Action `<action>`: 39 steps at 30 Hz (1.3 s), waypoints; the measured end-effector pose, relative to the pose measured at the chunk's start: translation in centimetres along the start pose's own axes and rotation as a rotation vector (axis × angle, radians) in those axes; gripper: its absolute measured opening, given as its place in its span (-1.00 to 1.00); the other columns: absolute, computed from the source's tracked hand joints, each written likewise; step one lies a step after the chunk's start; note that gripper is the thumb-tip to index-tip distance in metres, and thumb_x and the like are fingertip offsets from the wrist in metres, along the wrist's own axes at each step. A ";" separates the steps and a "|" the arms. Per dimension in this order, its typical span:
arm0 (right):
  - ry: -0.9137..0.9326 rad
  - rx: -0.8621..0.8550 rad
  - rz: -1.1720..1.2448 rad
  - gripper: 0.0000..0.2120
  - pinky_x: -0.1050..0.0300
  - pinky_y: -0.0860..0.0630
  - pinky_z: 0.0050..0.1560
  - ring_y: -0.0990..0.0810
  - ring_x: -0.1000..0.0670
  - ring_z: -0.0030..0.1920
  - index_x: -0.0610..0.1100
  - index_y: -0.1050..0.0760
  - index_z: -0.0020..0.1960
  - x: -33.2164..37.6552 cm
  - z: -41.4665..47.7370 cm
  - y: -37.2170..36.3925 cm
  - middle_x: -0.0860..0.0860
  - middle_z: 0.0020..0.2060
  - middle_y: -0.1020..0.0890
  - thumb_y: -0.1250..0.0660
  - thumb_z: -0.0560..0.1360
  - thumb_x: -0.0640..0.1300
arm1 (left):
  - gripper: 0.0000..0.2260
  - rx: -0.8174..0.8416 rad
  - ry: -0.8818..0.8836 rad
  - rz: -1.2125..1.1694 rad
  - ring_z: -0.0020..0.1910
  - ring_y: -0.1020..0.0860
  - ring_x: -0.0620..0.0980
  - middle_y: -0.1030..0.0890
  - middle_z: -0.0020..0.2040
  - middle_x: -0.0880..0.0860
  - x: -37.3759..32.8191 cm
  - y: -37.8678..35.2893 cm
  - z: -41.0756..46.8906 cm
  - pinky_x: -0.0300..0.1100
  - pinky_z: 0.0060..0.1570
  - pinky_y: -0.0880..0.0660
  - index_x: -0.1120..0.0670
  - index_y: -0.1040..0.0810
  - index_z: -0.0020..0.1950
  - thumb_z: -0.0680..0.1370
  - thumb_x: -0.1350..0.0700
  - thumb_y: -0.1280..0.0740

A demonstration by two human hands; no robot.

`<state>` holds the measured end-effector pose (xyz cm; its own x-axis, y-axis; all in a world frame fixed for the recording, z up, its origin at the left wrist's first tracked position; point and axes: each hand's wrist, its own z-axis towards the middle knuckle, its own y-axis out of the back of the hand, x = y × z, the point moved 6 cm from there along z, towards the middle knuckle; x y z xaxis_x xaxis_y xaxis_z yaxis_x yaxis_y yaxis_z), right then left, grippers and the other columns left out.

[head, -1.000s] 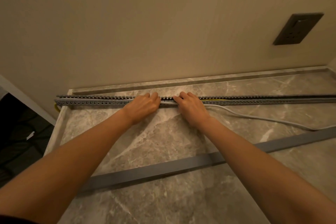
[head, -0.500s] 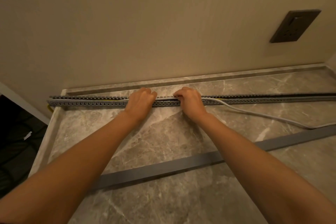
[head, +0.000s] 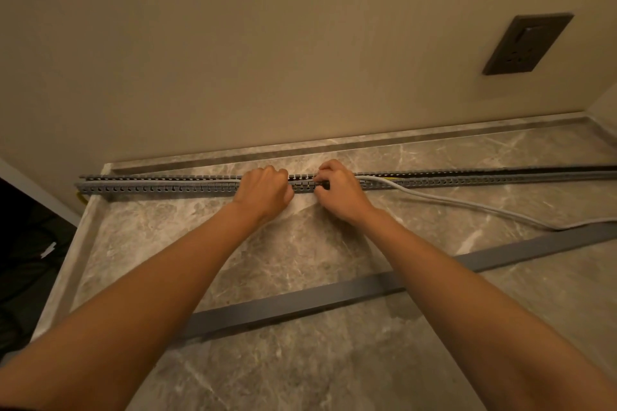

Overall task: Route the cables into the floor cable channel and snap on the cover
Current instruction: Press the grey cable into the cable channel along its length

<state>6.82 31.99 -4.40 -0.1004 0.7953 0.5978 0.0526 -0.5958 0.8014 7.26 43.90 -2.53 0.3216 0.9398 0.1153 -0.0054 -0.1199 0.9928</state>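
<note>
A long grey slotted cable channel [head: 160, 188] lies on the marble floor, parallel to the wall. My left hand [head: 263, 192] and my right hand [head: 339, 192] sit side by side at its middle, fingers curled over the channel. A grey cable [head: 467, 205] leaves the channel just right of my right hand and curves away over the floor to the right edge. A yellow cable [head: 81, 198] shows at the channel's left end. The flat grey cover strip [head: 300, 305] lies loose on the floor, nearer to me, running diagonally under my right forearm.
The beige wall carries a dark socket plate [head: 527, 43] at the upper right. A marble skirting [head: 367, 143] runs along the wall's foot. The floor slab ends at a raised edge [head: 66, 260] on the left, with a dark space beyond it.
Both hands have stayed at the channel's middle and closed in on each other. The grey cable's exit point sits just right of my right hand.
</note>
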 end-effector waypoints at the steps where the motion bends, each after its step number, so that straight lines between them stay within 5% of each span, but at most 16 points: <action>1: -0.004 0.026 0.006 -0.75 0.16 -0.35 0.20 -0.46 -0.13 0.18 -0.34 -0.55 0.10 0.0 0.1 0.1 -0.17 0.19 -0.47 -0.23 0.47 -0.28 | -0.73 0.013 0.009 -0.017 0.07 -0.57 0.24 -0.59 0.12 0.24 -0.1 0.2 0.1 -0.01 0.00 -0.49 0.25 -0.50 0.15 0.59 0.11 -0.14; 10: -0.008 -0.084 -0.080 -0.62 0.08 -0.34 0.31 -0.40 -0.07 0.27 -0.23 -0.39 0.27 -4.0 -2.1 5.0 -0.11 0.25 -0.43 -0.25 0.46 -0.30 | -0.77 -0.017 -0.112 0.039 0.10 -0.55 0.23 -0.54 0.16 0.22 -5.2 2.1 1.3 0.02 0.00 -0.48 0.24 -0.47 0.18 0.59 0.18 -0.15; 15: -0.026 -0.057 -0.285 -0.75 0.04 -0.41 0.13 -0.42 -0.12 0.16 -0.22 -0.43 0.12 -8.9 -4.3 8.0 -0.14 0.13 -0.45 -0.28 0.44 -0.27 | -0.76 -0.015 -0.221 -0.050 0.15 -0.51 0.21 -0.50 0.21 0.20 -11.6 2.2 2.9 0.03 0.06 -0.45 0.19 -0.45 0.24 0.61 0.18 -0.16; 22: 0.054 -0.108 -0.448 -0.84 -0.02 -0.39 0.08 -0.44 -0.19 0.11 -0.28 -0.43 0.09 -11.2 -4.7 9.8 -0.21 0.09 -0.52 -0.17 0.53 -0.32 | -0.73 0.030 -0.102 -0.024 0.19 -0.53 0.23 -0.57 0.20 0.23 -14.5 3.5 5.0 0.00 0.09 -0.48 0.23 -0.50 0.21 0.59 0.09 -0.25; 30: 0.008 -0.108 -0.107 -0.98 0.03 -0.40 -0.11 -0.51 -0.15 -0.11 -0.22 -0.41 -0.08 -12.4 -3.0 11.4 -0.19 -0.11 -0.60 -0.22 0.50 -0.30 | -0.82 0.056 -0.163 0.104 0.13 -0.55 0.22 -0.58 0.15 0.23 -15.4 4.1 5.3 0.01 0.02 -0.49 0.21 -0.45 0.18 0.60 0.21 -0.18; 39: 0.170 -0.097 -0.122 -0.94 0.14 -0.28 -0.07 -0.43 -0.17 0.00 -0.33 -0.46 -0.12 -13.2 -2.4 10.3 -0.24 -0.05 -0.51 -0.22 0.49 -0.38 | -0.77 0.120 -0.209 0.141 0.19 -0.50 0.19 -0.50 0.22 0.21 -16.4 3.6 4.9 0.01 0.09 -0.46 0.24 -0.47 0.22 0.61 0.25 -0.15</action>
<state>6.34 15.05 -4.07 -0.2667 0.8368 0.4782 -0.0655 -0.5107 0.8572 6.59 26.46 -0.97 0.5144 0.8261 0.2299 0.0442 -0.2932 0.9550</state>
